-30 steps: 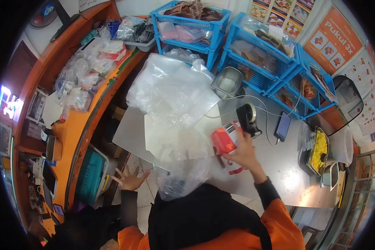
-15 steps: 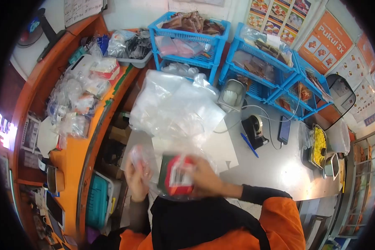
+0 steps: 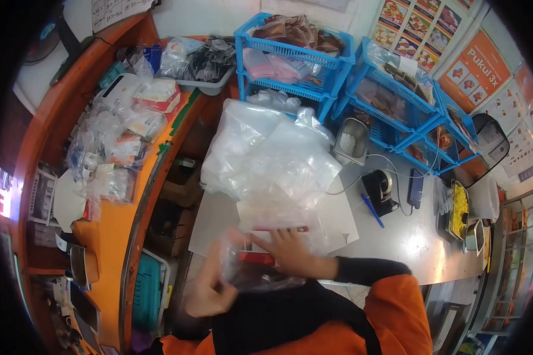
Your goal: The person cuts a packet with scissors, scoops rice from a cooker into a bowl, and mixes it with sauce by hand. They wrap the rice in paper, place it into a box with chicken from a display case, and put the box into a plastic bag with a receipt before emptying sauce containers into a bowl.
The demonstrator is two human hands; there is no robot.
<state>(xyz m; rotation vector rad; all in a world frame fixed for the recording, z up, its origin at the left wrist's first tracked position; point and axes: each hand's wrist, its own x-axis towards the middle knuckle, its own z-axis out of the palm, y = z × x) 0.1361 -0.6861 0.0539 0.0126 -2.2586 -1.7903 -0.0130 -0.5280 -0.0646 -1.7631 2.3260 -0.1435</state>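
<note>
Red shows in two places by the right hand [image 3: 296, 255]: one patch of the red packet [image 3: 256, 258] lies below its thumb, between the two hands, and a red-and-white edge runs just beyond its fingertips. The right fingers are spread wide and laid over the middle of the packet, palm down. Clear plastic [image 3: 228, 259] sits between the thumb and fingers of the left hand [image 3: 210, 289], which curl just beside the packet's left end; blur hides whether they grip tightly, so I cannot tell. The packet is close to the person's apron [image 3: 266, 313], at the near side of the metal desk [image 3: 414, 242]. Beyond the hands, a heap of clear bags [image 3: 266, 154] partly covers a white sheet [image 3: 337, 222]; right of it lie a blue pen [image 3: 372, 211] and a tape dispenser [image 3: 382, 189].
</note>
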